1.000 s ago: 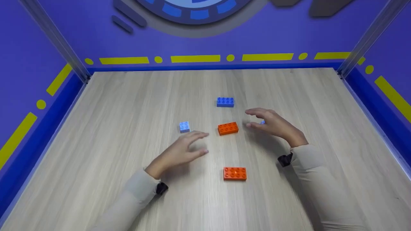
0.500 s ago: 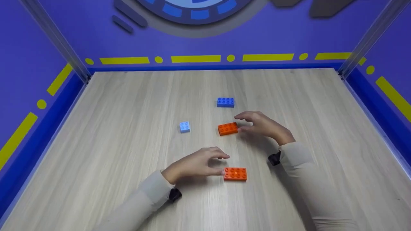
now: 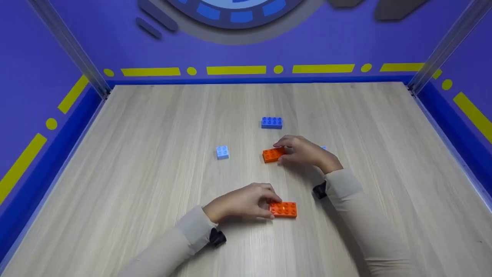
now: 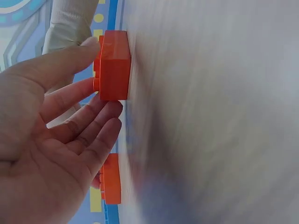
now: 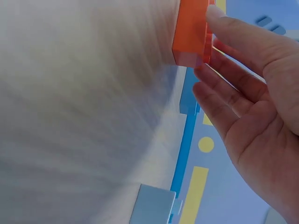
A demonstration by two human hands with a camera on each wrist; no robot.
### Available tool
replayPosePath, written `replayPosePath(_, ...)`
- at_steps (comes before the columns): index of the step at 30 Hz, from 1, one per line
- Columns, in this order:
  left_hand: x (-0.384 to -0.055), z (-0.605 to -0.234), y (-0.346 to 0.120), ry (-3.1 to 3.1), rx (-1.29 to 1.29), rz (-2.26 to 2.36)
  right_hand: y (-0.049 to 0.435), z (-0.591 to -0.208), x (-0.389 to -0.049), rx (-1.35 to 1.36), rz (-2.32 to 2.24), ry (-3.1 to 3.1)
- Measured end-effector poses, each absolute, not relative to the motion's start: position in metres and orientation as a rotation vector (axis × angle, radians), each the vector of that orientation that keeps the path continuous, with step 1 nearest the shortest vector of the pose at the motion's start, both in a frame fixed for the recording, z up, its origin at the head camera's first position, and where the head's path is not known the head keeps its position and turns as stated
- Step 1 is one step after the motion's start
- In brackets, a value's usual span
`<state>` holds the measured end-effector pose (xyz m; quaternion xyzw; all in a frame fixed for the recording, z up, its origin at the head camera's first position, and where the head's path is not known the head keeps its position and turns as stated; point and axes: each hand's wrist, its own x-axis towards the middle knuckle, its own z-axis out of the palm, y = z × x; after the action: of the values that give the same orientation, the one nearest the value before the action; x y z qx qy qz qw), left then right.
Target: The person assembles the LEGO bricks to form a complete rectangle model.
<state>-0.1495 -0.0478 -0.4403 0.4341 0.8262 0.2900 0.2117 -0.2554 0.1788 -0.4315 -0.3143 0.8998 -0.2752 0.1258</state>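
Near the middle of the table in the head view, my left hand (image 3: 248, 202) is at the left end of the nearer orange toy brick (image 3: 285, 210). Its thumb and fingers straddle that end; in the left wrist view the thumb tip shows at stud height beside the brick (image 4: 114, 77). Farther back, my right hand (image 3: 305, 153) has its thumb and index finger on either side of the right end of a second orange brick (image 3: 271, 155). The right wrist view shows loosely bent fingers beside that brick (image 5: 190, 35). Firm contact is not visible at either brick. Both bricks lie studs up.
A blue brick (image 3: 271, 123) lies behind the orange ones. On the left is a small light blue brick (image 3: 222, 152). Another light blue brick (image 3: 323, 147) is mostly hidden behind my right hand. Purple-blue walls (image 3: 246, 57) border the wooden table (image 3: 161, 127).
My left hand has moved right and nearer to me, to the near orange brick. My right hand has moved left to the other orange brick. The bricks have stayed in place.
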Motion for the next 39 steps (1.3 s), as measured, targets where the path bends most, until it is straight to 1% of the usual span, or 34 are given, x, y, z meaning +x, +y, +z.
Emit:
replayPosePath(10, -0.1501, -0.4442, -0.0445, 2.311, 1.132, 0.799, 0.1733, -0.4382, -0.2541, -0.949, -0.726, 2.681)
replayPosePath(21, -0.1514, -0.4447, -0.0454, 2.301, 1.099, 0.813, 0.1723, -0.4388, -0.2531, -0.876, -0.783, 2.677)
replayPosePath(30, -0.1518, -0.4433, -0.0454, 2.343, 1.130, 0.777, 0.1729, -0.4378, -0.2556, -0.888, -0.773, 2.670)
replayPosePath(39, -0.1544, -0.4418, -0.0465, 2.367, 1.068, 0.755, 0.1725, -0.4371, -0.2558, -0.866, -0.756, 2.657)
